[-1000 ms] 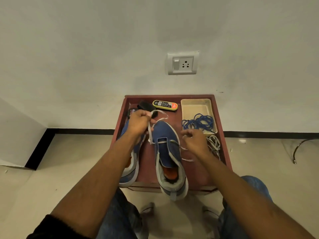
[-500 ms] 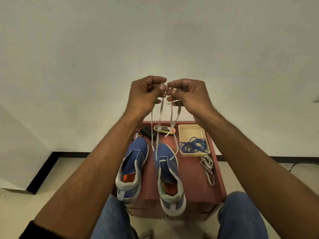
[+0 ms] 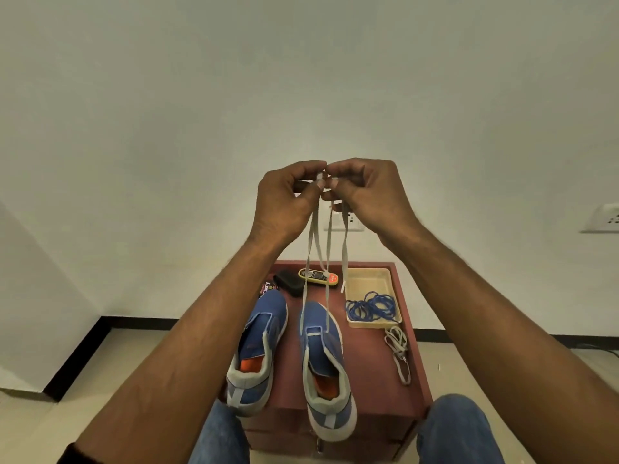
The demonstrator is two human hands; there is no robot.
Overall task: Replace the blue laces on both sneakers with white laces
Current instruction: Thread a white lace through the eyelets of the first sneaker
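Note:
Two blue sneakers stand side by side on a small red-brown table (image 3: pixel 375 380), heels toward me. The left sneaker (image 3: pixel 258 349) has no lace. A white lace (image 3: pixel 313 242) runs through the front eyelets of the right sneaker (image 3: pixel 323 360) and rises in two strands. My left hand (image 3: pixel 288 199) and my right hand (image 3: pixel 361 192) are held high above the shoes, fingertips touching, each pinching the lace near its ends. One loose end hangs down to the tray's edge. Blue laces (image 3: pixel 371 308) lie coiled in a cream tray (image 3: pixel 368 279). A second white lace (image 3: pixel 398 353) lies on the table.
At the table's back sit a black brush (image 3: pixel 289 283), a yellow tube (image 3: pixel 318 277) and a dark tin (image 3: pixel 268 289). Wall sockets (image 3: pixel 603 217) are behind. My knees in jeans (image 3: pixel 459 430) flank the table front. A black cable lies on the floor at right.
Both hands rose from the right sneaker to well above it, drawing the white lace up taut and bringing its two ends together. The camera tilted upward.

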